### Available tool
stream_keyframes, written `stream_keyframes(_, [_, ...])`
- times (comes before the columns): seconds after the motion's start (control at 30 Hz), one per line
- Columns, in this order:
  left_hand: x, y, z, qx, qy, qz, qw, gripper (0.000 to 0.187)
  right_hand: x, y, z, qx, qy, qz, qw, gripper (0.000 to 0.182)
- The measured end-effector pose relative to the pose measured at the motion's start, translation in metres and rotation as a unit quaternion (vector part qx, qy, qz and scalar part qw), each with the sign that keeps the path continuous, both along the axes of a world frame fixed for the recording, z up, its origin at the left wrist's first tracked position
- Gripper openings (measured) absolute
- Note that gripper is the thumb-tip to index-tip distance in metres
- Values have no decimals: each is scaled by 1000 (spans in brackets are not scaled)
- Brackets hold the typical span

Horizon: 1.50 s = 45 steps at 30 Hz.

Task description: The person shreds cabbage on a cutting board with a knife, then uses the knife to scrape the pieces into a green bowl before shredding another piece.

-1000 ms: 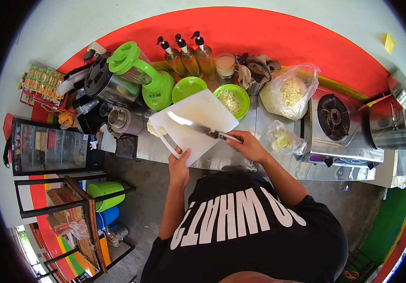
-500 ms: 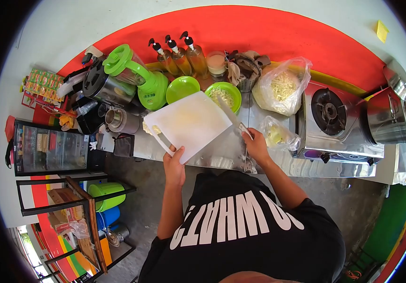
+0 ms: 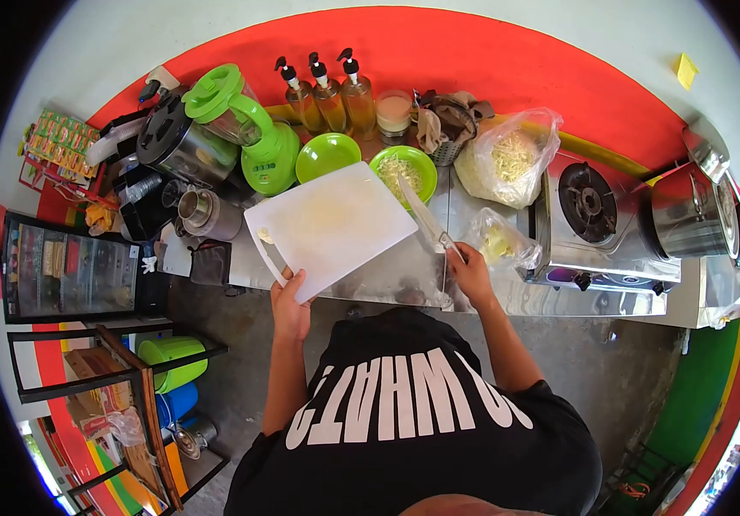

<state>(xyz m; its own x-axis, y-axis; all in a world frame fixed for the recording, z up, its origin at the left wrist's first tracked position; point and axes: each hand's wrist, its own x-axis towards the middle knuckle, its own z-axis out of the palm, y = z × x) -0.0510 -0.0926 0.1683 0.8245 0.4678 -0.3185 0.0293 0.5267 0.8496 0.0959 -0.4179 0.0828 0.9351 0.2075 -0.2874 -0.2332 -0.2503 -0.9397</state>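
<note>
My left hand [image 3: 291, 301] is wrapped round the handle side of a white cutting board [image 3: 336, 225], which is tilted above the steel counter. A small pale piece of food [image 3: 264, 234] lies near the board's handle slot. In my right hand [image 3: 470, 271] is a knife [image 3: 424, 212], its blade pointing up and left towards a green bowl [image 3: 411, 168] of pale shredded food. Beside that bowl, a second green bowl [image 3: 327, 156] looks empty and is partly covered by the board's top edge.
A green blender [image 3: 269, 159] and three pump bottles [image 3: 329, 103] stand along the back. To the right are a bag of shreds [image 3: 512, 163], a smaller clear bag [image 3: 501, 241], a gas stove [image 3: 589, 206] and a large pot [image 3: 695, 215]. Steel counter [image 3: 396, 279] shows before me.
The view has shifted slightly. The board shows flatter, and the pale food at its left edge now appears as a small piece by the handle slot. Both hands keep their hold.
</note>
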Motion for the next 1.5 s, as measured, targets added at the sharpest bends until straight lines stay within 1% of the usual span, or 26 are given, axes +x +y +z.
stream_keyframes(0.03, [-3,13,-2,-4,-2,-4,1000,37,-2,-2,3,48,49,1,998,22])
stream_keyframes(0.07, [-6,27,-5,-13,-4,-13,1000,37,-7,-4,3,78,63,15,995,22])
stream_keyframes(0.1, [-6,37,-4,-21,-7,-22,1000,37,-12,0,8,76,59,12,995,22])
stream_keyframes(0.17, [-10,53,-4,-28,-3,-35,999,37,-25,9,16,168,90,-11,982,25])
stream_keyframes(0.27, [-17,68,-6,-45,8,-61,997,36,-42,26,31,184,107,-9,977,28])
stream_keyframes(0.33, [-22,72,-11,-58,12,-77,995,36,-52,34,32,177,113,-10,978,29])
stream_keyframes(0.4, [-27,79,-23,-89,11,-123,988,37,-60,39,32,166,117,2,979,30])
stream_keyframes(0.43, [-30,82,-27,-91,12,-125,988,37,-65,42,32,164,118,-1,979,30])
stream_keyframes(0.53, [-40,93,-35,-94,42,-182,978,40,-83,50,32,123,119,-3,985,30])
stream_keyframes(0.6, [-47,104,-42,-106,55,-198,973,40,-100,55,30,71,112,-6,991,31])
stream_keyframes(0.63, [-50,108,-46,-114,66,-212,968,39,-108,58,30,65,117,-9,991,31])
stream_keyframes(0.73, [-57,120,-67,-123,93,-244,957,39,-133,75,30,36,111,-26,993,31])
stream_keyframes(0.8, [-61,126,-85,-128,100,-271,949,38,-145,85,28,-14,117,-31,993,31])
stream_keyframes(0.87, [-64,130,-98,-132,104,-301,939,38,-156,90,22,-23,109,-46,993,31])
stream_keyframes(0.97, [-58,128,-102,-102,121,-316,935,38,-165,93,20,-31,91,-76,992,31])
stream_keyframes(1.03, [-50,126,-102,0,171,-295,940,41,-166,96,20,-30,82,-95,992,32])
stream_keyframes(1.07, [-46,125,-106,0,169,-298,940,41,-166,97,18,-11,82,-114,990,31])
stream_keyframes(1.13, [-40,124,-125,115,170,-290,935,42,-164,98,12,6,78,-134,988,31])
stream_keyframes(1.17, [-38,123,-134,115,166,-292,935,42,-162,98,9,4,83,-136,987,30])
stream_keyframes(1.23, [-34,123,-138,266,76,-262,924,39,-156,96,1,3,85,-139,987,30])
stream_keyframes(1.27, [-35,125,-139,268,75,-262,924,39,-155,95,-3,-5,79,-136,987,29])
stream_keyframes(1.33, [-32,128,-113,270,90,-331,900,37,-152,94,-12,-8,70,-135,988,29])
stream_keyframes(1.37, [-31,131,-117,273,88,-332,898,37,-150,93,-17,-15,68,-132,989,29])
stream_keyframes(1.43, [-27,135,-125,252,147,-411,864,36,-148,90,-26,-18,63,-134,989,29])
stream_keyframes(1.47, [-28,134,-129,256,144,-414,861,36,-148,88,-31,-9,69,-130,989,30])
stream_keyframes(1.5, [-29,132,-130,249,153,-379,878,43,-147,87,-31,0,74,-127,989,30])
